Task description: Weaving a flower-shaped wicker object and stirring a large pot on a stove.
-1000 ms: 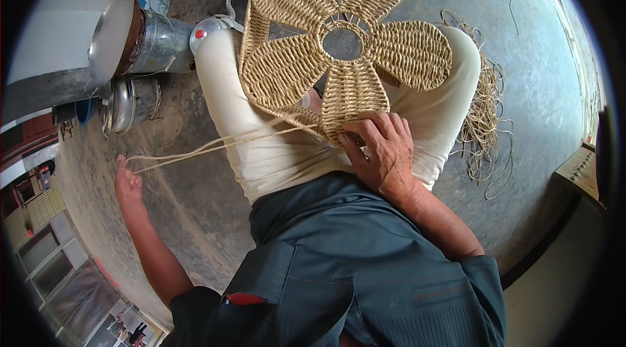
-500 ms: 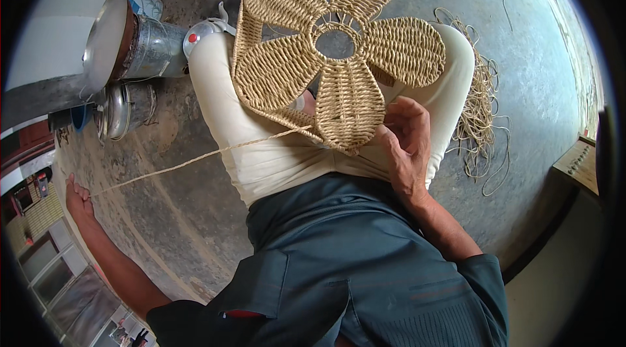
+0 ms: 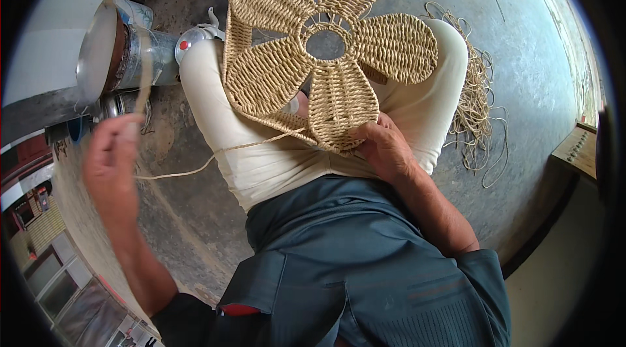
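Observation:
A woven straw flower piece (image 3: pixel 342 106) with several petals around an open ring rests across my lap, joined to a woven rim. A pale cord (image 3: pixel 254 142) runs from its lower left edge to my left hand (image 3: pixel 116 155), which is raised at the left with fingers pinched on the cord, its end pointing up and blurred. My right hand (image 3: pixel 385 148) grips the bottom petal at its lower right edge, thumb on top and fingers partly hidden underneath.
A tangled heap of cord (image 3: pixel 479 106) lies beside my right knee. At the left stand a kettle (image 3: pixel 192 47), a large metal pot (image 3: pixel 156 60) with a broad lid (image 3: pixel 98 47), and a blue container (image 3: pixel 75 127). A wooden board (image 3: pixel 574 148) sits at the right.
My left hand pulled the cord out leftward, then came up and inward, leaving it slack. My right hand left the petal's edge, then closed on it again.

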`<state>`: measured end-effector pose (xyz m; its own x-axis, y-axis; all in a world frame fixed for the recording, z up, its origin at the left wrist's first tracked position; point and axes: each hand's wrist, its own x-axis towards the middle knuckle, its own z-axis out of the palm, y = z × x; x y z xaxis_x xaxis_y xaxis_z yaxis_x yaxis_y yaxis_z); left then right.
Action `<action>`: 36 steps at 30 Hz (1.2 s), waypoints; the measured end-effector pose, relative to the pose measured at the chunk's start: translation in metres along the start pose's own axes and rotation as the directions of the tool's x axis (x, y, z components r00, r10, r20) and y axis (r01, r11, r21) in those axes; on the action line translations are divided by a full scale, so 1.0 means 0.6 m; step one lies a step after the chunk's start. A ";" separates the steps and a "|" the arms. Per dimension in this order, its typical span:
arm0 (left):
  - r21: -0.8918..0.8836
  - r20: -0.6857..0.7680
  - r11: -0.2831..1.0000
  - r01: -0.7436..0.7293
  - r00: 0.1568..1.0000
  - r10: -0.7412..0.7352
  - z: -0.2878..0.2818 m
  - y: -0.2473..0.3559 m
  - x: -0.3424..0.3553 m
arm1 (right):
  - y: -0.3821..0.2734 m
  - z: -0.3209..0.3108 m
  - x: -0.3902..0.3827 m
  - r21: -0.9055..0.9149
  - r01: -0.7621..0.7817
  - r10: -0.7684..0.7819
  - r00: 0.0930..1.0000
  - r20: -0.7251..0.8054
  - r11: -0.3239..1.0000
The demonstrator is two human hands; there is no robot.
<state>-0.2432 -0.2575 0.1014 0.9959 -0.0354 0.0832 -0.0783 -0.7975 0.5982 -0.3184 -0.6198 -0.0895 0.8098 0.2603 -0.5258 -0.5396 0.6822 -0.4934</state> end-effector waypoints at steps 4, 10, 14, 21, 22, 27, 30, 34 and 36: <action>-0.277 0.175 0.959 -0.064 0.978 0.116 0.194 0.061 -0.047 | -0.001 0.012 -0.003 -0.001 -0.001 0.001 1.000 0.010 1.000; -0.257 0.151 0.933 -0.253 0.943 0.298 0.321 0.064 -0.071 | -0.002 0.004 0.001 0.020 -0.015 0.014 0.998 0.059 1.000; -0.179 0.151 0.895 -0.408 0.888 0.435 0.334 0.065 -0.069 | -0.006 0.005 0.004 0.030 -0.016 0.013 0.995 0.097 0.999; -0.172 0.139 0.905 -0.389 0.900 0.414 0.334 0.066 -0.078 | -0.004 0.003 0.007 0.025 -0.009 0.007 0.997 0.076 1.000; -0.154 0.142 0.890 -0.430 0.881 0.451 0.334 0.064 -0.077 | -0.004 0.001 0.008 0.026 -0.022 0.020 0.997 0.080 0.999; -0.024 0.185 0.813 -0.582 0.796 0.576 0.337 0.063 -0.076 | 0.001 -0.006 0.013 0.046 -0.039 0.034 0.994 0.103 0.998; 0.071 0.207 0.754 -0.653 0.749 0.629 0.339 0.063 -0.075 | 0.002 -0.005 0.013 0.034 -0.032 0.028 0.994 0.103 0.999; 0.144 0.244 0.755 -0.639 0.763 0.599 0.333 0.079 -0.079 | 0.004 -0.009 0.016 0.049 -0.042 0.037 0.995 0.098 0.998; 0.187 0.293 0.755 -0.628 0.770 0.567 0.331 0.088 -0.078 | 0.005 -0.014 0.016 0.041 -0.064 0.059 0.992 0.113 0.997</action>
<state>-0.2849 -0.4176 -0.0288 0.7353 -0.6561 0.1700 -0.6761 -0.6928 0.2507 -0.3139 -0.6212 -0.1021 0.7976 0.3752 -0.4723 -0.5801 0.6919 -0.4299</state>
